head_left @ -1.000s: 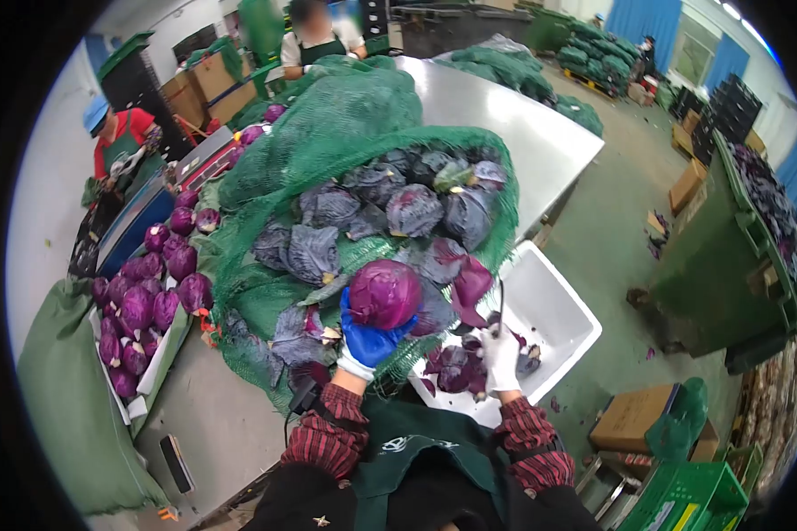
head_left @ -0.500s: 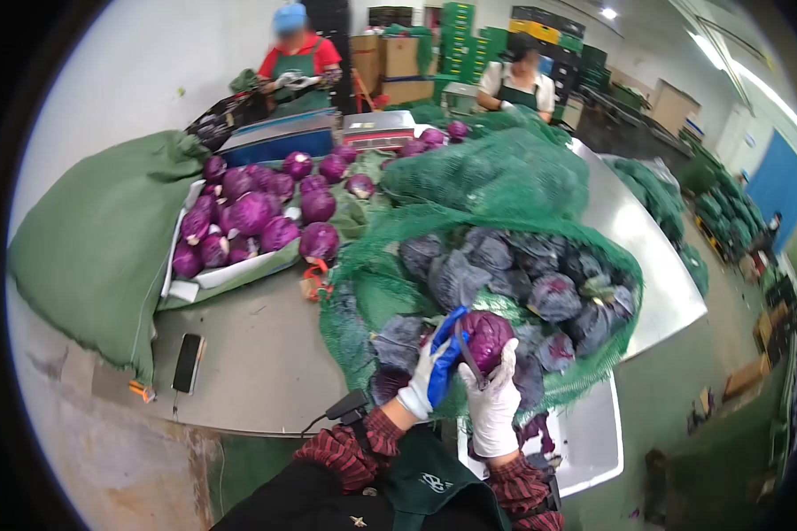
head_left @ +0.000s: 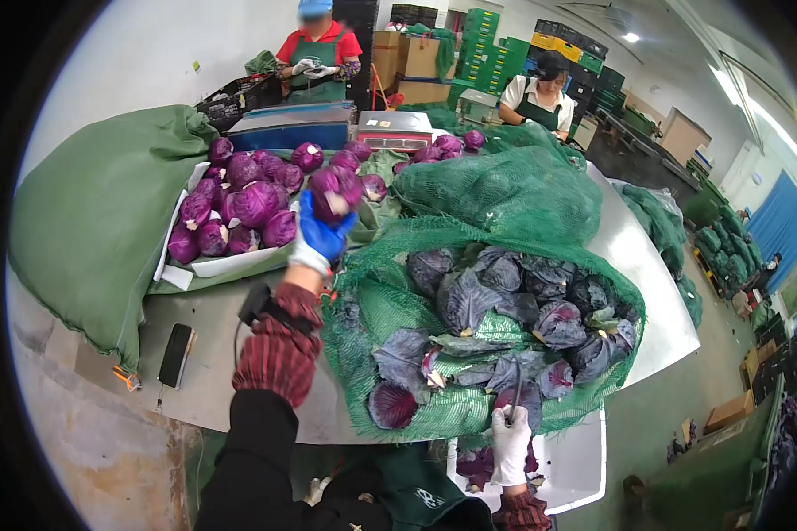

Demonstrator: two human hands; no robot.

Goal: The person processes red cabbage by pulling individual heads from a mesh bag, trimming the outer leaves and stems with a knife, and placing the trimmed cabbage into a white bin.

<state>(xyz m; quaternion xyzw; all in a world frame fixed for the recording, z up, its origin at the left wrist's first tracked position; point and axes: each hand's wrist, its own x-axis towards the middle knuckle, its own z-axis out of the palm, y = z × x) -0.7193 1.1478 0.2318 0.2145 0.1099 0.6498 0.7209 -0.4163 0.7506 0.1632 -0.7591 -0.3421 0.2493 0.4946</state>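
Observation:
My left hand (head_left: 321, 237), in a blue-and-white glove, is closed round a trimmed purple cabbage (head_left: 335, 192) by the right end of the cabbage pile. The cabbage is slightly blurred, with its pale cut stem showing. Low on the right, my white-gloved right hand (head_left: 510, 450) grips a knife (head_left: 517, 391), its dark narrow blade pointing up over the front of the net. Loose outer leaves and untrimmed dusky cabbages (head_left: 466, 301) lie in the opened green net bag (head_left: 363, 274). Trimmed purple cabbages (head_left: 255, 203) are heaped in a lined green cloth sack to the left.
Under my right hand stands a white bin (head_left: 584, 473) with leaf scraps. A phone (head_left: 177, 354) lies on the metal table (head_left: 266, 403) at left. A stuffed green sack (head_left: 97, 221) leans there. A full net bag (head_left: 505, 181) and scale (head_left: 395, 128) sit farther back; two people stand beyond.
My left hand has carried the cabbage from over the net bag up and left to the pile. My right hand has let go of the cabbage and dropped lower, keeping the knife.

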